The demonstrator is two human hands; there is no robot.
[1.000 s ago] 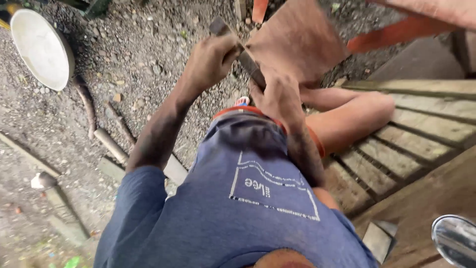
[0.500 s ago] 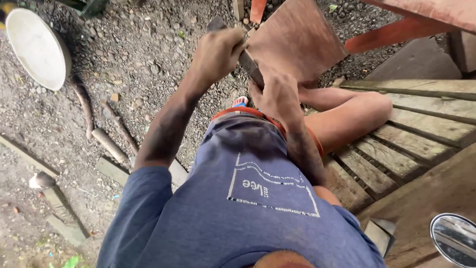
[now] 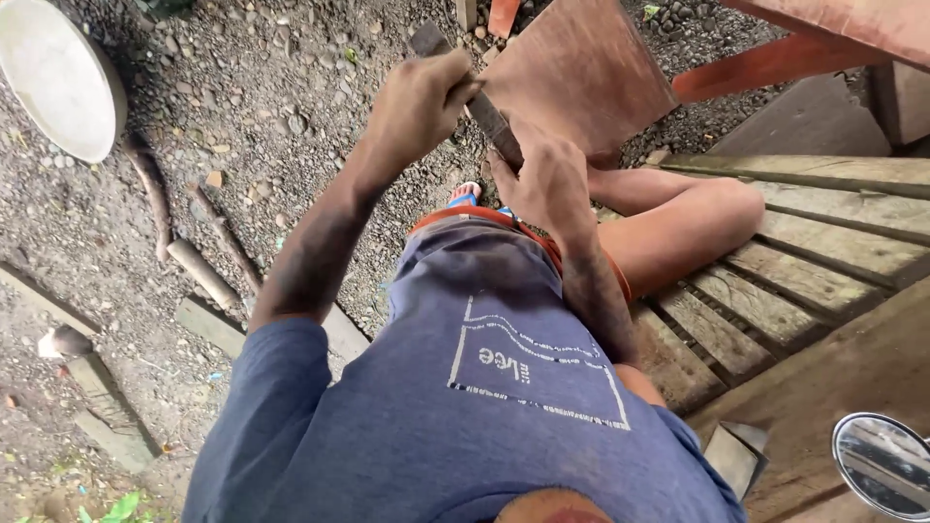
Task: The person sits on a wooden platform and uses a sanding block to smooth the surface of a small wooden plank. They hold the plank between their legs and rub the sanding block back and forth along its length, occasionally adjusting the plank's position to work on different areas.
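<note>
My left hand (image 3: 418, 105) is closed around the upper end of a long dark flat tool (image 3: 484, 111), like a file or blade. My right hand (image 3: 544, 179) grips the lower end of the same tool. The tool lies against the lower left edge of a reddish-brown wooden board (image 3: 581, 73), which stands tilted in front of my knees. I sit on a slatted wooden bench (image 3: 765, 291) in a blue shirt and orange shorts, with my bare right leg (image 3: 678, 218) bent across the slats.
Gravel ground (image 3: 271, 107) lies below. A pale round basin (image 3: 58, 82) sits at top left. Sticks (image 3: 199, 271) and wood offcuts (image 3: 208, 324) lie on the left. An orange-red wooden frame (image 3: 775, 63) stands at top right. A round mirror (image 3: 886, 465) shows at bottom right.
Both hands and the tool have shifted slightly along the board's edge; my left hand sits a little higher and further right than a second ago. Grips are unchanged.
</note>
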